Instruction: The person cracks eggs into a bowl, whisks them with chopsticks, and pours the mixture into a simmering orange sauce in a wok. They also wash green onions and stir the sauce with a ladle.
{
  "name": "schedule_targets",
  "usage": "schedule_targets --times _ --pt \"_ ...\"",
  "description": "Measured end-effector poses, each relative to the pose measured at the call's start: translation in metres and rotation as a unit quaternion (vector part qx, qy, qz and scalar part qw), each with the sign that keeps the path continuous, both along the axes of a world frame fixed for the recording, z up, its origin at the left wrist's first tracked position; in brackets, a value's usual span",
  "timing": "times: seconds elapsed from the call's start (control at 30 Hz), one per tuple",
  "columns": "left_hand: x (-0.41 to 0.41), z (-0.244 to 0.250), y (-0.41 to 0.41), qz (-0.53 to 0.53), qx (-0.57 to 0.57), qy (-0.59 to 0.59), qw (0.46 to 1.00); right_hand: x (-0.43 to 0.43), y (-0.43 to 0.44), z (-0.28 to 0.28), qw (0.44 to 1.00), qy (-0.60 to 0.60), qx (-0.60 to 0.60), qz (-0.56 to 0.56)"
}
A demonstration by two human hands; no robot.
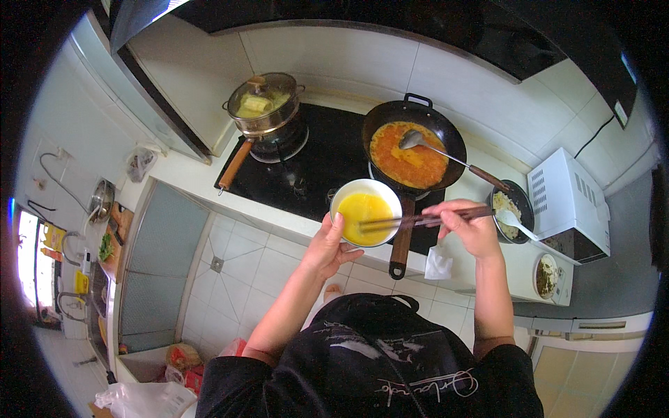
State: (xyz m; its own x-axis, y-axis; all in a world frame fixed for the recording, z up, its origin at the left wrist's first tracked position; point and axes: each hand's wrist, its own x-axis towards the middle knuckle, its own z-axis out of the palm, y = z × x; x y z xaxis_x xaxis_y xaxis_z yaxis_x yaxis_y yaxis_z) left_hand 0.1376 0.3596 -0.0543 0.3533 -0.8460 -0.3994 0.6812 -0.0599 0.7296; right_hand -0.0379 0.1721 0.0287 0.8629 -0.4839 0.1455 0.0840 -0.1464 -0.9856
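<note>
My left hand [333,243] holds a white bowl [335,201] of yellow liquid, which looks like beaten egg [366,209], tilted a little above the stove's front edge. In my right hand [468,227] is a pair of dark chopsticks [418,220]; their blurred tips are in the liquid. Beyond the bowl stands a black wok [456,141] with orange-red soup [387,162] and a metal ladle [411,139] resting in it. The wok's wooden handle [401,251] points towards me, passing beside the bowl. A white tissue or cloth [438,264] hangs below my right hand.
At the left of the black cooktop [319,136] stands a lidded steamer pot [264,121] with a wooden handle [236,164]. To the right are a dark pot [528,209] of food with a white spoon [515,223], a microwave [562,193] and a bowl [546,292]. A cutting board [121,222] lies far left.
</note>
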Motion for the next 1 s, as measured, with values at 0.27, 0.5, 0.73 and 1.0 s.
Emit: schedule_targets --times 0.27,0.5,0.73,1.0 --pt "0.000 0.011 -0.019 0.004 0.023 -0.013 1.000 0.011 0.021 0.016 0.953 -0.069 -0.295 -0.001" --pt "0.017 0.012 -0.056 0.015 -0.028 0.018 0.999 0.041 0.073 0.008 0.841 -0.023 -0.538 0.046" --pt "0.021 0.035 -0.089 -0.002 0.026 -0.020 0.999 0.057 0.062 0.010 0.805 -0.015 -0.593 0.009" --pt "0.024 0.044 -0.115 -0.036 0.073 -0.068 0.994 0.058 0.047 0.016 0.809 0.049 -0.586 0.029"
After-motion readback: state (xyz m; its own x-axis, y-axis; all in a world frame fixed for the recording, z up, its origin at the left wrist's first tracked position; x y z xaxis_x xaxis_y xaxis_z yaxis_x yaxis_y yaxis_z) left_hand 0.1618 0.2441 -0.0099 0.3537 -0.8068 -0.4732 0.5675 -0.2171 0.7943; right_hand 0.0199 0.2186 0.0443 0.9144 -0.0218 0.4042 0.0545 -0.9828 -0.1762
